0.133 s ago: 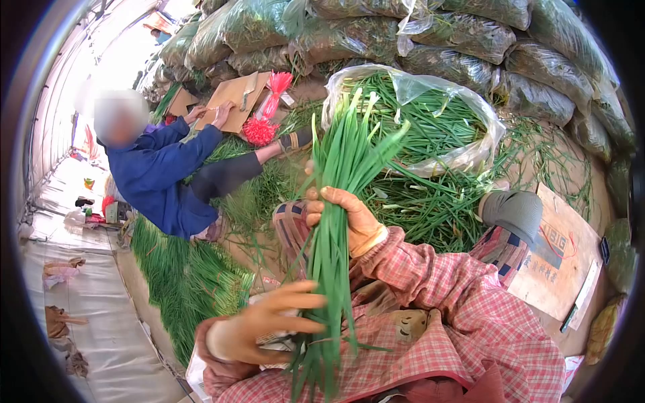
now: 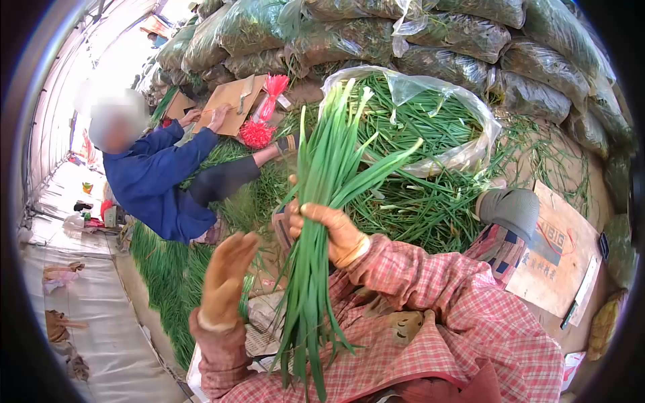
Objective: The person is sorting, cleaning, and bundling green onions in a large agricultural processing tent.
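Note:
A bunch of garlic chives [image 2: 310,248], with long flat green leaves and pale stem ends pointing up, stands nearly upright before me. My right hand [image 2: 329,232], in a tan glove, is wrapped round its middle, thumb across the front. The leaf tips hang over my checked apron. To the left of the bunch, my left hand [image 2: 228,279], also gloved, is raised and apart from it. Its fingers are stretched out, and it holds nothing. Beyond the bunch lie loose chives [image 2: 423,208] on the ground, beside a clear plastic bag [image 2: 494,131] full of more greens.
A person in a blue jacket [image 2: 154,188] sits at the left, hands on a cardboard sheet [image 2: 228,107] near pink ties [image 2: 259,133]. A knife [image 2: 579,292] lies on a wooden board [image 2: 554,252] at the right. Stuffed sacks [image 2: 457,37] are stacked behind; chives [image 2: 161,282] lie in rows at left.
My left hand has moved up and left, away from the lower leaves. The bunch has shifted slightly left in my right hand, and one group of leaves leans further right.

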Available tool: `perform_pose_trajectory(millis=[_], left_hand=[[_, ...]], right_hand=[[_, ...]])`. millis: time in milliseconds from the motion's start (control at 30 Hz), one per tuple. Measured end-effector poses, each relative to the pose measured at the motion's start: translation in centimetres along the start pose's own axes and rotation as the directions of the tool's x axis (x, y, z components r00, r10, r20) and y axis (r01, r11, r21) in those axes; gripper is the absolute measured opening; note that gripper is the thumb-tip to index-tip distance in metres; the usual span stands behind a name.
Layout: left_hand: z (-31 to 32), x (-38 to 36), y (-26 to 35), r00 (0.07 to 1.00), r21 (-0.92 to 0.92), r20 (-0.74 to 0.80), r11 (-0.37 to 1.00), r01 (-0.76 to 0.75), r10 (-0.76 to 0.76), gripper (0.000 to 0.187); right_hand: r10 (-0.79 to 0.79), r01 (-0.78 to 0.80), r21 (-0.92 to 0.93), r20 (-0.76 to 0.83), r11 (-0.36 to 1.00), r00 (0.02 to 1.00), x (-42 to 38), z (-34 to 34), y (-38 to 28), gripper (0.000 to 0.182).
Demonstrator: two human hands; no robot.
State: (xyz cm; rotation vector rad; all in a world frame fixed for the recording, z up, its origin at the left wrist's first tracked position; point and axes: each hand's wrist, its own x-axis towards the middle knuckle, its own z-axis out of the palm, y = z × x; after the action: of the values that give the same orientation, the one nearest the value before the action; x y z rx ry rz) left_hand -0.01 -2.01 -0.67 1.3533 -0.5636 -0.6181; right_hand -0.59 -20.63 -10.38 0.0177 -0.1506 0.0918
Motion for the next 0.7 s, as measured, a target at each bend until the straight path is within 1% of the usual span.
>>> perform_pose_trajectory(millis=[33, 100, 133, 167, 200, 233, 267, 300, 333, 400, 433, 467, 500, 533, 567, 600, 633, 667, 700], left_hand=[[0.8, 0.5, -0.8, 0.98, -0.106, -0.18, 0.992, 0.068, -0.086, 0.07], [0.3, 0.0, -5.7, 0.954, -0.216, -0.124, 0.946, 0.242, -0.272, 0.065], [0.1, -0.4, -7.5, 0.925, -0.269, -0.09, 0.903, 0.335, -0.37, 0.063], [0.5, -0.4, -8.0, 0.877, -0.286, -0.044, 0.847, 0.448, -0.479, 0.058], [0.6, 0.0, -8.3, 0.816, -0.293, 0.003, 0.78, 0.553, -0.578, 0.053], [0.7, 0.5, -8.7, 0.742, -0.302, 0.052, 0.698, 0.649, -0.668, 0.048], [0.6, 1.2, -9.1, 0.727, -0.349, 0.063, 0.667, 0.658, -0.684, 0.041], [0.0, 1.6, -9.3, 0.729, -0.328, 0.051, 0.678, 0.658, -0.683, 0.039], [-0.8, 1.8, -9.5, 0.731, -0.304, 0.044, 0.688, 0.659, -0.681, 0.037], [-2.3, 2.3, -9.4, 0.744, -0.233, 0.025, 0.72, 0.654, -0.668, 0.029], [-2.7, 2.3, -9.2, 0.747, -0.214, 0.006, 0.729, 0.651, -0.665, 0.028], [-3.0, 2.2, -9.0, 0.747, -0.194, -0.013, 0.735, 0.65, -0.664, 0.028], [-3.0, 2.0, -8.8, 0.745, -0.176, -0.033, 0.738, 0.652, -0.666, 0.027], [-2.5, 2.0, -8.7, 0.75, -0.15, -0.123, 0.759, 0.634, -0.65, 0.026], [-2.8, 1.6, -9.3, 0.75, -0.168, -0.1, 0.754, 0.635, -0.654, 0.026], [-3.4, 0.8, -9.9, 0.746, -0.186, -0.079, 0.745, 0.64, -0.661, 0.026], [-3.8, 0.2, -10.6, 0.749, -0.204, -0.059, 0.743, 0.638, -0.66, 0.026], [-3.9, -0.7, -11.2, 0.75, -0.2, -0.111, 0.754, 0.626, -0.652, 0.025], [-4.1, -1.6, -11.6, 0.731, -0.201, -0.121, 0.738, 0.645, -0.672, 0.025]], right_hand=[[-0.007, 0.008, -0.024, 0.027, 1.0, 1.0, -0.2, 0.0, 0.9, 0.056], [-0.004, 0.006, -0.113, 0.018, 0.994, 1.0, -0.8, -1.2, 2.4, 0.06], [-0.015, 0.015, -0.159, 0.006, 0.987, 1.0, -1.2, -1.8, 3.1, 0.062], [-0.023, 0.023, -0.206, 0.001, 0.978, 1.0, -1.3, -2.5, 3.7, 0.063], [0.029, -0.035, -0.167, -0.039, 0.985, 0.999, -1.3, -3.3, 3.6, 0.062], [0.018, -0.028, -0.215, -0.048, 0.976, 0.999, -0.9, -4.3, 3.7, 0.061], [0.008, -0.023, -0.265, -0.056, 0.964, 0.998, -0.3, -5.5, 3.7, 0.06], [-0.005, -0.013, -0.313, -0.056, 0.95, 0.998, 0.5, -6.3, 3.7, 0.059], [0.006, -0.021, -0.287, -0.055, 0.958, 0.998, 1.1, -7.0, 3.7, 0.052], [0.087, -0.104, -0.19, -0.095, 0.976, 0.992, 1.7, -6.3, 3.1, 0.047], [0.128, -0.144, -0.139, -0.117, 0.98, 0.985, 1.8, -6.1, 2.7, 0.045], [0.097, -0.117, -0.219, -0.1, 0.969, 0.99, 2.1, -6.6, 2.5, 0.042], [0.139, -0.163, -0.236, -0.115, 0.958, 0.984, 2.1, -7.0, 1.9, 0.036], [0.122, -0.156, -0.257, -0.144, 0.954, 0.982, 2.1, -7.6, 1.1, 0.035], [0.106, -0.152, -0.277, -0.173, 0.949, 0.979, 2.1, -7.4, 0.2, 0.035], [0.078, -0.122, -0.243, -0.183, 0.962, 0.98, 2.0, -7.5, -0.3, 0.037], [0.105, -0.162, -0.234, -0.238, 0.959, 0.966, 1.9, -8.1, -1.1, 0.036], [0.097, -0.176, -0.255, -0.293, 0.951, 0.951, 1.7, -8.6, -1.9, 0.035], [0.088, -0.19, -0.273, -0.346, 0.943, 0.934, 1.5, -9.0, -2.8, 0.034]])
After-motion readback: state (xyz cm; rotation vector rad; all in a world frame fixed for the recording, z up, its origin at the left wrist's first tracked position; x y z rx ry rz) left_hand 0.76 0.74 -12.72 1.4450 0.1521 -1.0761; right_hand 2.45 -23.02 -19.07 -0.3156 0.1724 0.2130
